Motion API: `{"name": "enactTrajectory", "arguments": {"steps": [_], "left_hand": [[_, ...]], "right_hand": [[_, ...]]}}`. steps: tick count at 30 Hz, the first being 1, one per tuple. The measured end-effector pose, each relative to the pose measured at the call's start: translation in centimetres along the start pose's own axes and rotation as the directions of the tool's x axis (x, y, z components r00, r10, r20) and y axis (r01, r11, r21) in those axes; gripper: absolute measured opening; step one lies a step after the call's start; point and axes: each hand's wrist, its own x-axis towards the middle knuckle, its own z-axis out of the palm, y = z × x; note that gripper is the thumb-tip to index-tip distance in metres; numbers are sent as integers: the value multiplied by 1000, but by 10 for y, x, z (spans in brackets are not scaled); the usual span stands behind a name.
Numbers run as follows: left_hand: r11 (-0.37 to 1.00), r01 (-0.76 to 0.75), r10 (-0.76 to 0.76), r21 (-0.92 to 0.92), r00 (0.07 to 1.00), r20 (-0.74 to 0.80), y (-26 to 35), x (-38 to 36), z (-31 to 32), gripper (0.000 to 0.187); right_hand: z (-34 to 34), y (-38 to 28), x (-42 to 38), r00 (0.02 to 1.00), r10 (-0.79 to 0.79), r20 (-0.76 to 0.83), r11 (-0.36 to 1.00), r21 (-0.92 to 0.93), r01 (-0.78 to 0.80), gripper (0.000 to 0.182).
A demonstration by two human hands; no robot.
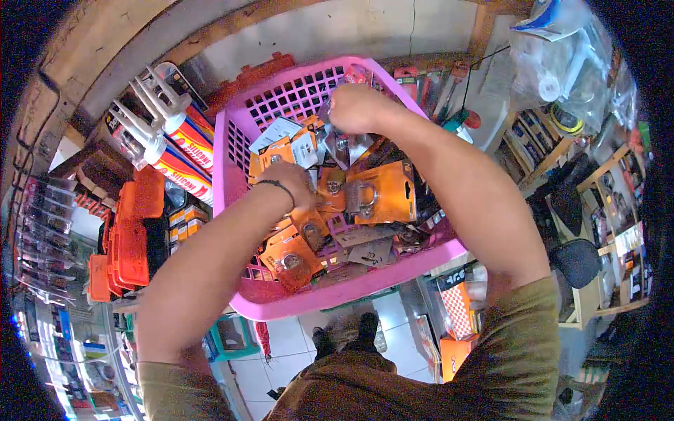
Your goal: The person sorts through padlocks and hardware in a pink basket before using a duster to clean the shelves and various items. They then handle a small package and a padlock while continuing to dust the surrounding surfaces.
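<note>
A pink plastic basket (358,286) holds a jumble of carded packs. Toward its far side is my right hand (354,111), fingers curled; a clear plastic pack (340,149) hangs just below it, but what the fingers grip is not clear. My left hand (289,184), with a dark band at the wrist, reaches down among the packs on the left, its fingers hidden behind the back of the hand. Close by lie an orange padlock pack (382,195), another orange pack (291,256) and a white-and-orange card (303,149). Grey cards (372,251) rest near the front rim.
Silicone tubes (184,172) stand left of the basket, above red-orange cases (130,238) and small orange boxes (188,223). Clear plastic bags (562,63) hang at upper right. Wooden shelves (611,238) line the right. Below is a tiled floor (288,337) with a green stool (235,337).
</note>
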Motion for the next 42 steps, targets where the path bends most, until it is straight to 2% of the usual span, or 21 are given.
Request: {"name": "enactTrajectory", "arguments": {"steps": [3, 6, 10, 13, 15, 16, 21, 23, 24, 25, 27, 29, 31, 32, 34, 35, 37, 38, 39, 41, 42], "left_hand": [[1000, 12, -11, -9, 996, 86, 3, 7, 3, 44], [996, 2, -7, -85, 999, -53, -7, 5, 3, 44], [986, -56, 60, -155, 998, 22, -51, 12, -1, 42], [952, -36, 12, -305, 997, -80, -60, -16, -25, 27], [884, -237, 76, -402, 923, -376, -61, -22, -22, 23], [806, -181, -34, -563, 936, -350, -55, -27, -25, 16], [792, -341, 15, -506, 840, -542, -43, -44, -35, 14], [851, -376, 77, -366, 779, -622, -31, -57, -44, 11], [865, -421, 140, -274, 726, -673, -29, -57, -42, 15], [860, -424, 134, -284, 725, -675, -28, -53, -37, 15], [914, -354, 203, -197, 821, -533, -25, -41, -23, 21], [941, -311, 184, -132, 800, -571, -14, -46, -23, 29], [825, -556, 289, -101, 570, -769, -8, -54, -24, 41], [820, -561, 279, -116, 568, -775, -3, -62, -25, 41], [254, -786, 394, -564, 616, -682, 6, -84, -36, 44], [246, -785, 384, -569, 618, -686, 8, -96, -45, 44], [263, -464, 598, -846, 766, -234, 8, -120, -59, 45], [78, -690, 502, -719, 650, -570, 12, -118, -37, 38], [17, -468, 562, -883, 735, -379, 4, -142, -48, 28], [-175, -381, 463, -908, 782, -418, -5, -168, -35, 21], [-162, -270, 338, -949, 888, -310, -11, -194, -35, 20]], "right_hand": [[8, 4, 3, 1000, -1, -24, 999, 53, 3, 20], [3, 7, 1, 999, 1, -38, 998, 68, 1, 21], [3, 9, -3, 998, -39, -58, 999, 31, 41, 22], [5, 10, -3, 994, -104, -37, 994, -34, 103, 22], [4, 9, -4, 987, -161, -6, 984, -79, 160, 22], [3, 7, -5, 996, -84, -28, 996, -8, 84, 22], [-2, 9, -1, 996, 35, -79, 999, 43, -32, 22], [-23, 3, -9, 983, -68, -173, 997, 19, 72, 23], [-30, 2, -10, 984, -3, -179, 999, 46, 11, 23], [-44, -6, -22, 991, 57, -119, 990, 136, -41, 21], [-59, -8, -39, 999, -35, -1, 992, 123, 35, 18], [-62, -9, -65, 996, -91, 17, 955, 285, 83, 14], [-61, -15, -96, 987, -138, -89, 941, 298, 158, 11], [-60, -20, -108, 988, -137, -72, 945, 289, 152, 11], [-60, -32, -126, 986, -85, -140, 850, 507, 145, 10], [-62, -41, -131, 988, -90, -127, 853, 503, 142, 10], [-64, -65, -137, 994, -72, -76, 816, 570, 103, 15], [-55, -75, -136, 977, -152, -151, 714, 666, 214, 15], [-52, -92, -139, 990, -69, -124, 645, 751, 139, 16], [-57, -126, -146, 982, -33, -187, 621, 766, 167, 17], [-47, -134, -153, 933, -33, -358, 675, 680, 285, 15]]}}
